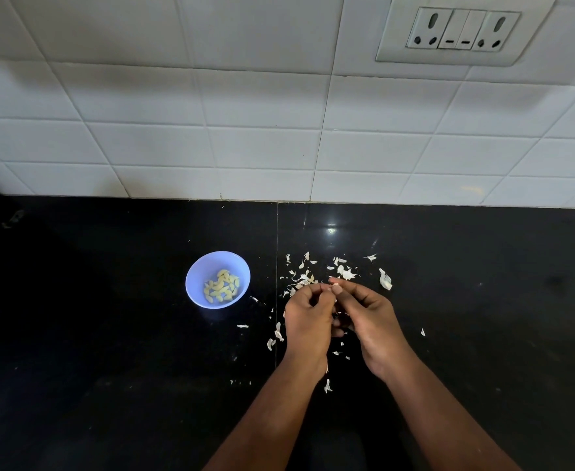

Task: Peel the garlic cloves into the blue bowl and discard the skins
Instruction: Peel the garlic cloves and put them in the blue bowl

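Both hands meet over the black bench, the left hand (308,317) and right hand (369,316) pinching a small garlic clove (335,285) at their fingertips. It could slip into the scattered skins (342,270) around them. The blue bowl (217,279), holding peeled cloves (222,285), sits well apart to the left.

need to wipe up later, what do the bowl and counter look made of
Blue bowl: probably plastic, matte, evenly coloured, thin-rimmed. Counter: seemingly polished black stone, perhaps granite; it mirrors a light spot and shows a straight slab seam.
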Available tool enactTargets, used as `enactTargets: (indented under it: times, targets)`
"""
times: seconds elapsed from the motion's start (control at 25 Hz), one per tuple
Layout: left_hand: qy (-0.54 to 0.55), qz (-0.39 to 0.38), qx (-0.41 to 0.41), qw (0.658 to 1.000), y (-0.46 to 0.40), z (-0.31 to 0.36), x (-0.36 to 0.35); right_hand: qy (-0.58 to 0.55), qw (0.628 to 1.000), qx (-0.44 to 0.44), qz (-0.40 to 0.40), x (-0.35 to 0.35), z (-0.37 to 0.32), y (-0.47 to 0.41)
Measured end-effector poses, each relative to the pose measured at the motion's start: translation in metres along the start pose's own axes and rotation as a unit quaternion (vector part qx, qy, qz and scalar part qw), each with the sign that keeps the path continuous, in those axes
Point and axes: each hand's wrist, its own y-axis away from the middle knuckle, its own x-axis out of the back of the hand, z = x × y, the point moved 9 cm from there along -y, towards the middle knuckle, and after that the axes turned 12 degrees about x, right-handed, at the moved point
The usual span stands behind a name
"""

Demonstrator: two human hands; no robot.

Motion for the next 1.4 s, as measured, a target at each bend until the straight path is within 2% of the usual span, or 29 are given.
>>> enactTargets:
  times: [0.12, 0.28, 0.44, 0.6, 0.92, 1.04, 1.16, 1.24, 1.36, 1.4]
  targets:
    - [-0.023, -0.004, -0.018, 1.000, 0.003, 0.006, -0.002, 0.000, 1.000, 0.017, 0.025, 0.003, -0.003, -0.001]
    - [-0.041, -0.035, 0.011, 0.998, 0.002, 0.007, -0.004, -0.109, 0.992, -0.018, 0.069, 0.005, 0.004, -0.003]
    - [-0.078, 0.011, 0.047, 0.996, -0.003, 0.005, 0.010, -0.107, 0.991, -0.006, 0.079, 0.013, 0.001, -0.009]
    - [-0.248, 0.047, -0.018, 0.967, -0.007, 0.013, 0.019, -0.098, 0.993, -0.007, 0.073, 0.013, 0.000, -0.009]
    - [-0.364, 0.092, -0.103, 0.921, 0.004, 0.031, 0.021, -0.115, 0.990, -0.010, 0.076, 0.013, -0.005, -0.010]
    - [-0.357, 0.120, -0.092, 0.922, 0.009, 0.038, 0.021, -0.117, 0.991, -0.003, 0.071, 0.013, -0.009, -0.011]
    - [-0.392, 0.132, -0.076, 0.907, 0.009, 0.036, 0.018, -0.112, 0.992, 0.006, 0.063, 0.013, -0.011, -0.011]
    - [-0.358, 0.100, -0.062, 0.926, 0.005, 0.028, 0.014, -0.111, 0.992, 0.008, 0.058, 0.014, -0.012, -0.013]
    - [-0.173, 0.022, -0.049, 0.983, 0.005, 0.022, 0.007, -0.113, 0.992, 0.004, 0.051, 0.014, -0.010, -0.014]
    - [-0.116, -0.011, -0.039, 0.992, 0.007, 0.022, 0.001, -0.117, 0.992, 0.001, 0.044, 0.013, -0.009, -0.013]
